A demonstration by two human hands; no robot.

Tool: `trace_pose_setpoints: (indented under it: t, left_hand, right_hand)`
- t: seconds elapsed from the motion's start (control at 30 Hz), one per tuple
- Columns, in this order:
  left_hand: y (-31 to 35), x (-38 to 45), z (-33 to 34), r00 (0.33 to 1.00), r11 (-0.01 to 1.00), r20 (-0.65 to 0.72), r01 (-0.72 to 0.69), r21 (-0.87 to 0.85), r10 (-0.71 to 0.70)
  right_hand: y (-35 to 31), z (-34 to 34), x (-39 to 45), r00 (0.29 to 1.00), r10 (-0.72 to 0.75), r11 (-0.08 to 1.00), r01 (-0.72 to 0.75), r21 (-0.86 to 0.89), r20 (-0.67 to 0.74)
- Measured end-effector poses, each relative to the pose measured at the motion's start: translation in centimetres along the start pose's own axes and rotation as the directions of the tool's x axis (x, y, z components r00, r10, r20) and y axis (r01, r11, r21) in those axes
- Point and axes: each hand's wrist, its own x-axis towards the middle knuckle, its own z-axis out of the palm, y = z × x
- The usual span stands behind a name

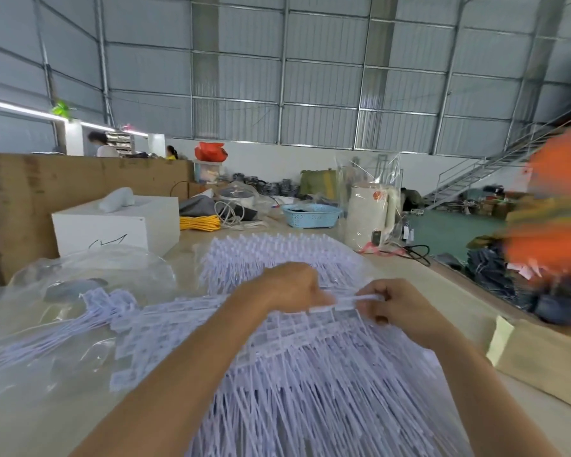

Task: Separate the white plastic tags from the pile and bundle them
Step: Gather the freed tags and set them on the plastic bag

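So the pile of white plastic tags is spread across the table right in front of me, flat printed heads lined up in rows with long thin tails fanning toward the camera, and more stacked behind the hands. My left hand is closed in a fist over a clump of heads, and my right hand is pinching the end of a small strip of tags stretched between the two. These look super light and springy, thin flexible plastic, smooth enough that I'd guess they slide against each other and tangle by the tails. I'd grab by the flat heads, not the tails, since the heads stack neatly and give you something to squeeze. A separated bunch lies off to the left on crinkly clear plastic bags. A bit motion-blurred around the fingers, so I can't count what's held.
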Motion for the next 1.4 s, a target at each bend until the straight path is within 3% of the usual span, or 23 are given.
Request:
trace_pose_setpoints:
  t: [0.1, 0.27, 0.47, 0.53, 0.6, 0.67, 0.77, 0.83, 0.9, 0.97, 1.03, 1.13, 1.2, 1.27, 1.4]
  left_hand:
    - [3.0, 1.8, 2.2, 0.992, 0.971, -0.098, -0.1, -0.216, 0.081]
    - [3.2, 3.6, 4.0, 0.994, 0.921, -0.111, -0.021, -0.389, -0.024]
    - [2.9, 3.3, 4.1, 0.988, 0.695, -0.105, 0.0, -0.719, -0.109]
    - [2.8, 3.2, 4.0, 0.99, 0.634, -0.091, -0.003, -0.774, -0.107]
    - [2.7, 2.9, 3.7, 0.995, 0.562, -0.063, -0.006, -0.827, -0.082]
    - [2.7, 2.4, 3.5, 0.998, 0.575, -0.051, -0.02, -0.818, -0.038]
    - [2.7, 1.7, 3.4, 0.997, 0.697, -0.075, -0.069, -0.714, 0.021]
    - [2.5, 1.3, 3.2, 0.997, 0.723, -0.065, -0.075, -0.687, 0.041]
    - [2.1, 1.2, 3.0, 0.998, 0.757, -0.054, -0.065, -0.65, 0.04]
    - [1.4, 1.3, 2.8, 0.998, 0.808, -0.05, -0.064, -0.586, 0.043]
    - [0.6, 1.6, 2.6, 0.998, 0.817, -0.042, -0.065, -0.573, 0.049]
    - [0.0, 1.5, 2.6, 0.994, 0.804, -0.105, -0.094, -0.587, 0.039]
    - [0.0, 1.5, 2.5, 0.979, 0.834, -0.201, -0.129, -0.536, 0.022]
    - [-0.2, 1.5, 2.5, 0.958, 0.877, -0.286, -0.143, -0.458, 0.007]
    - [-0.5, 1.7, 2.5, 0.944, 0.867, -0.329, -0.142, -0.477, -0.026]
  right_hand:
    - [-0.4, -0.1, 0.2, 0.993, -0.11, 0.994, 0.11, 0.018, -0.043]
    - [0.1, -0.1, 0.4, 0.99, -0.125, 0.992, 0.124, -0.02, -0.059]
    - [0.9, -0.1, 0.5, 0.972, -0.227, 0.974, 0.226, -0.033, -0.059]
    - [1.1, 0.1, 0.6, 0.954, -0.284, 0.953, 0.27, -0.134, -0.098]
    - [1.5, 0.2, 1.0, 0.902, -0.396, 0.88, 0.319, -0.352, -0.173]
    - [2.0, -0.2, 1.3, 0.838, -0.46, 0.828, 0.285, -0.482, -0.294]
    - [1.7, -1.9, 0.9, 0.805, -0.242, 0.97, 0.189, -0.152, -0.541]
    - [0.6, -3.6, 0.4, 0.779, -0.077, 0.967, 0.211, 0.145, -0.622]
    - [-1.2, -5.0, -0.1, 0.822, 0.039, 0.856, 0.265, 0.443, -0.568]
    - [-2.8, -5.5, -0.4, 0.931, 0.052, 0.79, 0.183, 0.584, -0.362]
    - [-4.0, -4.9, -0.4, 0.993, 0.041, 0.857, 0.021, 0.514, -0.109]
    - [-4.4, -2.3, 0.8, 0.988, 0.105, 0.987, -0.118, 0.11, 0.113]
    - [-4.0, -0.2, 1.6, 0.976, 0.158, 0.987, -0.162, 0.017, 0.152]
    - [-3.6, 1.2, 2.2, 0.966, 0.194, 0.971, -0.214, 0.106, 0.17]
    - [-3.0, 2.2, 2.9, 0.994, 0.051, 0.989, -0.064, 0.137, 0.097]
